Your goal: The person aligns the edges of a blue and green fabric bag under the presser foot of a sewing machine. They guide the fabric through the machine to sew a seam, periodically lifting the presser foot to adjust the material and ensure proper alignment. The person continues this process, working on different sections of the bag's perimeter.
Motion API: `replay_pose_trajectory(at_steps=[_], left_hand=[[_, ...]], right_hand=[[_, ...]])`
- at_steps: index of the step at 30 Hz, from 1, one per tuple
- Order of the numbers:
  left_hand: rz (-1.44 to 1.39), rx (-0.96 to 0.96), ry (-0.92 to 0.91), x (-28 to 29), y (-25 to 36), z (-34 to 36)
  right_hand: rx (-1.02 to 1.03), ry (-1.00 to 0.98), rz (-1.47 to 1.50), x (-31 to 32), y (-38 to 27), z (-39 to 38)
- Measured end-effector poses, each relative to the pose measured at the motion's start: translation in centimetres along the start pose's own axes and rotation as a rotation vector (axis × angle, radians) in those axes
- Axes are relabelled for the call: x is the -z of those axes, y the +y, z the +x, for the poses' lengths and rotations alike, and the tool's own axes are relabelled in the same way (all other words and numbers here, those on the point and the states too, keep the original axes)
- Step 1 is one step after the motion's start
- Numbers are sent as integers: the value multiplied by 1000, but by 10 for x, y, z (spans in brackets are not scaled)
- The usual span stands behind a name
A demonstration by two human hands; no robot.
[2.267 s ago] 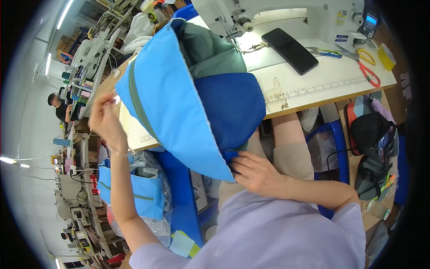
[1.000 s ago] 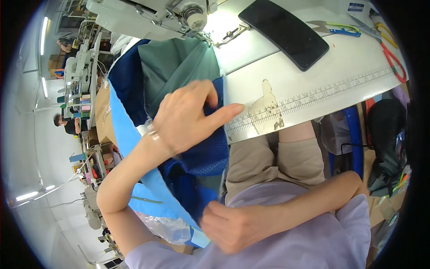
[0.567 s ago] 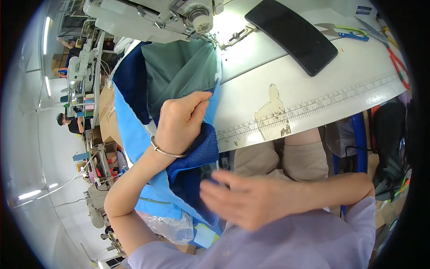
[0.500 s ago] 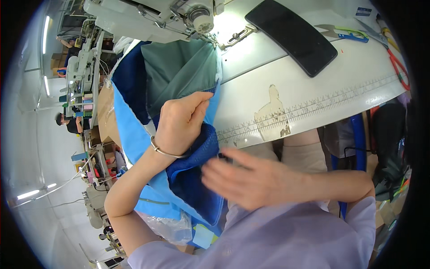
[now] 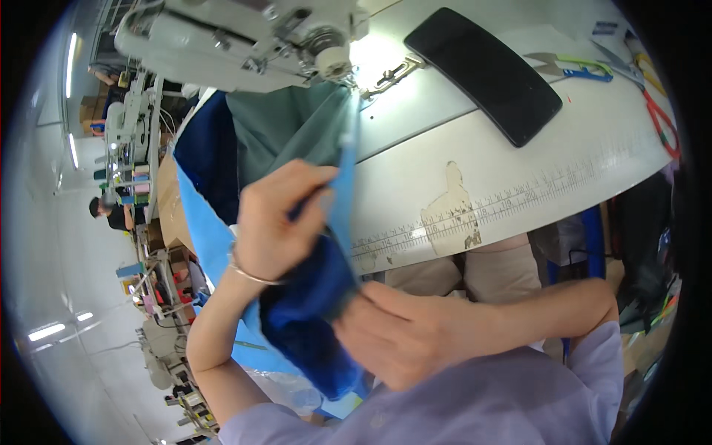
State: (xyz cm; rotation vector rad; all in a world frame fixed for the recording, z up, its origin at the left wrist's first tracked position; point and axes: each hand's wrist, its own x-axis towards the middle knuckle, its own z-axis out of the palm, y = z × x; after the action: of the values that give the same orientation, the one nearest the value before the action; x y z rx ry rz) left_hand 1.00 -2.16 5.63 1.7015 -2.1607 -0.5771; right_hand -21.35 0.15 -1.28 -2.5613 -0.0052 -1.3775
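Observation:
A garment piece of light blue, dark blue and grey-green fabric [image 5: 278, 126] hangs over the table's left part, its far end under the needle of a sewing machine [image 5: 245, 44]. My left hand [image 5: 285, 215], with a bangle at the wrist, is closed on the fabric's right edge, short of the needle. Lower down, my right hand [image 5: 408, 326] pinches the same light blue edge, beside the dark blue mesh lining [image 5: 311, 297]. The fabric edge runs taut from the needle down past both hands. Some fingertips are hidden or blurred.
A black phone [image 5: 486, 74] lies on the white table [image 5: 404, 178], which has a printed ruler along its near edge. Thread snips [image 5: 567, 67] and red-handled scissors [image 5: 660, 122] lie at the far right. A row of other sewing machines and a person [image 5: 115, 211] are at the left.
My right hand has come to the fabric edge and closed on it. The left hand has shifted slightly left and nearer, and the edge is now pulled straight.

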Motion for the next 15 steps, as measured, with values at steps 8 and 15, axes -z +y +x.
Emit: replay_pose_trajectory(at_steps=[8, 15], left_hand=[[-6, -201, 100, -34, -16, 8], [429, -268, 220, -39, -46, 70]], right_hand=[[-157, -139, 12, -4, -17, -46], [-134, -191, 9, -2, -15, -34]])
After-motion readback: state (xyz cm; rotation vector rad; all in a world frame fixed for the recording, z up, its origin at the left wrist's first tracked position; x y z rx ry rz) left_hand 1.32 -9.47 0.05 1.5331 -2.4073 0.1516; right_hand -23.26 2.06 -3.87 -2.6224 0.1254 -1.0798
